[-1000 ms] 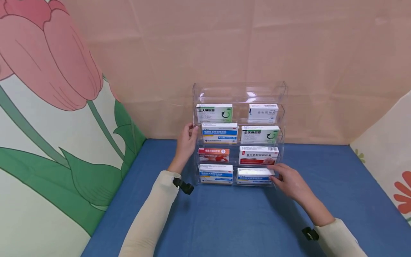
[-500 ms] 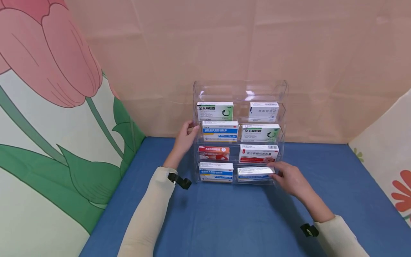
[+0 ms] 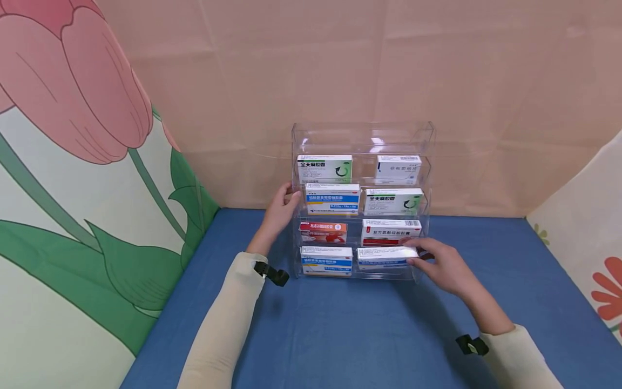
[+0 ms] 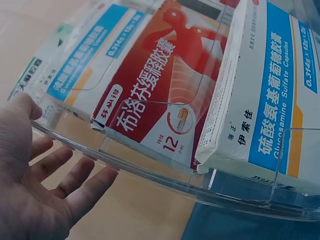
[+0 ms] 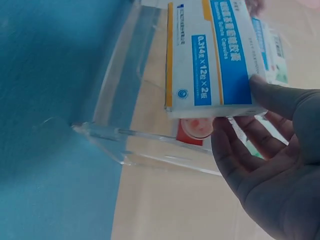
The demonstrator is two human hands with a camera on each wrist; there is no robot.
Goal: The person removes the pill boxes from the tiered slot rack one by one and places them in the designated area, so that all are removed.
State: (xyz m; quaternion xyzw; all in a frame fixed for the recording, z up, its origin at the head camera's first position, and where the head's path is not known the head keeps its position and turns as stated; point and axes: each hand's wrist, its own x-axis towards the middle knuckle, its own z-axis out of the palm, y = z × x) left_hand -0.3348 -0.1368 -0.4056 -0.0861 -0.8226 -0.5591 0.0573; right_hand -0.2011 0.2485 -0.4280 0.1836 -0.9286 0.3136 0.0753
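A clear plastic display rack [image 3: 363, 135] stands on the blue table, its tiers holding medicine boxes. My left hand [image 3: 279, 213] holds the rack's left side edge; in the left wrist view the thumb and fingers lie about that clear edge, beside a red medicine box [image 4: 162, 75]. At the bottom right tier, my right hand [image 3: 444, 265] pinches the right end of a white-and-blue medicine box [image 3: 387, 257]. In the right wrist view, the thumb lies on this box's [image 5: 212, 60] printed front, with the fingers behind it. The box tilts, right end higher, partly clear of its tier.
Another white-and-blue box [image 3: 326, 261] sits to its left on the bottom tier. Just above stands a white-and-red box [image 3: 391, 231]. Several more boxes, such as a green-and-white one [image 3: 324, 169], fill upper tiers. Behind the rack rises a tan cloth backdrop [image 3: 486, 108].
My right hand has moved slightly up and right, raising the right end of the white-and-blue box it pinches. My left hand has stayed on the rack's side.
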